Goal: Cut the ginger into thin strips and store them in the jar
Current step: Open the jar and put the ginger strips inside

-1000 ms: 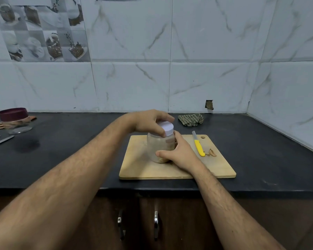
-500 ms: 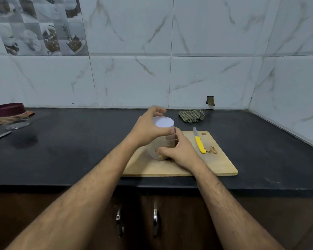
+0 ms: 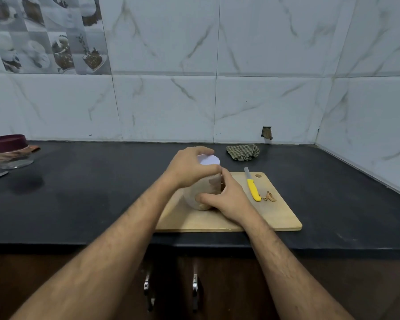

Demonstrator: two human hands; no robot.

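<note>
I find the jar [image 3: 202, 192] upright on the cutting board [image 3: 280, 213], between my hands. Left hand [image 3: 187, 169] grips the white lid [image 3: 208, 160]; right hand [image 3: 229, 199] clasps the jar's lower wall. Pale contents show inside, indistinct. The yellow-handled knife [image 3: 253, 189] and ginger scraps [image 3: 269, 197] lie just right of my right hand. Judgement: cutting finished, closing under way.

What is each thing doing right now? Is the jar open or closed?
Jar: upright on the cutting board, white lid on top.
Left hand: gripping the lid.
Right hand: holding the jar's side.
Knife: lying flat on the board, nobody holding it.
Ginger peels: loose beside the knife handle.
Cutting board: flat on the counter.
Checked cloth: crumpled by the wall.
Maroon-lidded jar: closed, far left.
</note>
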